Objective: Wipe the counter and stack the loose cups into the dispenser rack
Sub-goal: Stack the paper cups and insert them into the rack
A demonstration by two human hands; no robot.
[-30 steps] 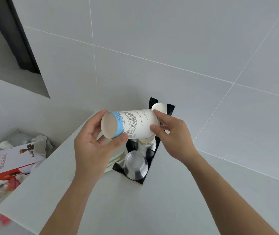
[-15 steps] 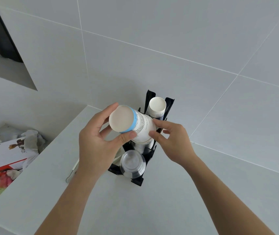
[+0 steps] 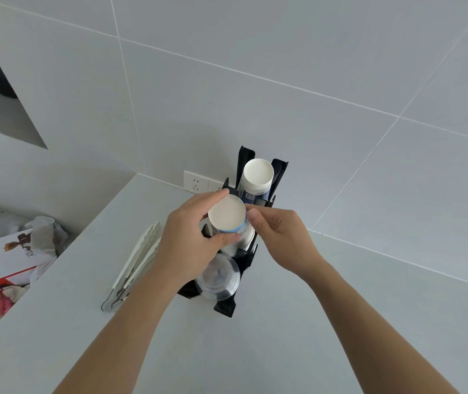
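A black dispenser rack (image 3: pixel 279 170) stands on the white counter (image 3: pixel 298 322) against the tiled wall. My left hand (image 3: pixel 190 237) grips a white paper cup stack with a blue band (image 3: pixel 227 216), bottom end facing me, over the rack's middle slot. My right hand (image 3: pixel 281 238) touches the same stack from the right with thumb and fingertips. The rear slot holds another upside-down white paper cup stack (image 3: pixel 257 174). Clear plastic cups (image 3: pixel 218 277) sit in the front slot, partly hidden by my left wrist.
White tongs or a utensil (image 3: pixel 134 268) lie on the counter just left of the rack. A wall socket (image 3: pixel 197 182) sits behind the rack. Beyond the counter's left edge is a bin (image 3: pixel 2 268) with a red-and-white box and crumpled paper.
The paper cup stack has swung from lying sideways to upright, bottom toward me, and dropped down over the rack's middle slot. Both hands moved with it.
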